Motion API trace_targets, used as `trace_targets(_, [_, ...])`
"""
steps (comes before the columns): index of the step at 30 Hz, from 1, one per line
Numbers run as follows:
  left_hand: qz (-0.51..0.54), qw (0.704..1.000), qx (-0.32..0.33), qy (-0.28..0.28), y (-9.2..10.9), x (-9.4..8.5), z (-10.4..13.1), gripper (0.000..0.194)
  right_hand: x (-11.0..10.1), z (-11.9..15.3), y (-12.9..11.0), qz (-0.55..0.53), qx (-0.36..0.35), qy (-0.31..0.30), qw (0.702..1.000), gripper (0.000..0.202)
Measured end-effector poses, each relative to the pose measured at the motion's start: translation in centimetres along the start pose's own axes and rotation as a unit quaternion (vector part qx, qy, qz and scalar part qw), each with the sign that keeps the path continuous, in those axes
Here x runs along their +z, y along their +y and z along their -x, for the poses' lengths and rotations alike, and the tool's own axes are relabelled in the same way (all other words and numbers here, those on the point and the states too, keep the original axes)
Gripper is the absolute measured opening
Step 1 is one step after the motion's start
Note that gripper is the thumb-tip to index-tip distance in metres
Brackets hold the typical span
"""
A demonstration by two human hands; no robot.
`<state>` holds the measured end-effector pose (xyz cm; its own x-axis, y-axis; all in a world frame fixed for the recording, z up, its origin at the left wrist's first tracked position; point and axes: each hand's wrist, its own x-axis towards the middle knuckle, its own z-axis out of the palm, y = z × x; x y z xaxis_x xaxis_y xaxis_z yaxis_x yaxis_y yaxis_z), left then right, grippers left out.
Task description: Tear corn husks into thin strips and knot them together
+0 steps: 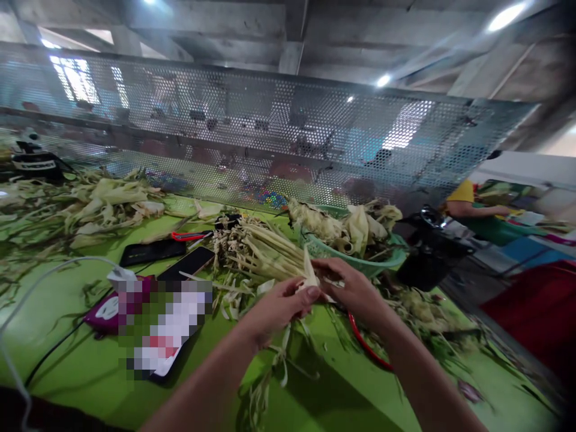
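Note:
Both my hands meet over the middle of the green table [333, 384], closed around a pale corn husk strip [309, 270] whose pointed end sticks up between them. My left hand [288, 300] pinches it from the left with thumb and fingers. From the right, my right hand [348, 288] has its fingers curled against the same strip; some fingertips are hidden. Just beyond lies a bundle of folded husk strips [274, 249], its near end close to my hands. Thin shreds of husk [284, 354] hang or lie below my left hand.
Behind my right hand stands a green basket [382, 261] of dried husks. A red-handled tool [366, 348] lies under my right forearm. Phones [153, 251], a purple power strip [101, 321] and a white cable [40, 282] are at left. A perforated metal screen [252, 132] borders the far edge.

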<state>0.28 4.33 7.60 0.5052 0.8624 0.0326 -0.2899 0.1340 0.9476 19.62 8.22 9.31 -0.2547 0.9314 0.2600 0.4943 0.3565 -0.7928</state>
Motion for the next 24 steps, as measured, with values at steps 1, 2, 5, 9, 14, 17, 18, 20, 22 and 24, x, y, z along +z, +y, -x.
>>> trace_targets(1, [-0.026,1.0,0.007,0.005,-0.3,0.0,-0.3,0.043,0.1,0.8,-0.7,-0.072,0.026,-0.055,0.996,0.041])
trace_targets(2, [-0.055,0.998,0.017,0.004,-0.5,0.0,-0.5,0.043,0.2,1.4,-1.4,-0.15,0.045,-0.08,0.984,0.042])
trace_targets(5, [-0.135,0.99,0.047,-0.007,-1.2,-0.1,-1.0,0.044,1.0,2.5,-2.4,-0.285,0.08,-0.085,0.951,0.041])
trace_targets(9, [-0.201,0.977,0.064,-0.008,-1.9,-0.4,-1.4,0.042,2.2,2.4,-2.3,-0.295,0.094,-0.025,0.951,0.04])
trace_targets(14, [-0.243,0.968,0.054,-0.004,-1.7,-0.1,-1.0,0.038,2.8,2.1,-1.2,-0.27,0.075,0.097,0.955,0.028])
trace_targets(17, [-0.293,0.956,0.034,-0.01,-1.4,1.2,0.2,0.036,1.8,1.6,-0.1,-0.118,0.03,0.223,0.967,0.018])
trace_targets(18, [-0.313,0.949,0.023,-0.04,-1.3,1.8,0.6,0.036,1.4,1.4,0.4,-0.056,0.017,0.265,0.963,0.015])
trace_targets(20, [-0.336,0.933,0.038,-0.125,-1.0,2.9,1.4,0.035,0.6,1.0,1.3,0.016,0.0,0.3,0.954,0.017])
trace_targets(22, [-0.331,0.917,0.05,-0.217,-0.7,3.8,1.9,0.036,0.5,0.6,2.1,0.054,-0.025,0.315,0.947,0.02])
trace_targets(24, [-0.318,0.904,0.049,-0.28,-0.4,4.0,2.3,0.037,0.9,0.1,2.6,0.085,-0.05,0.313,0.945,0.022])
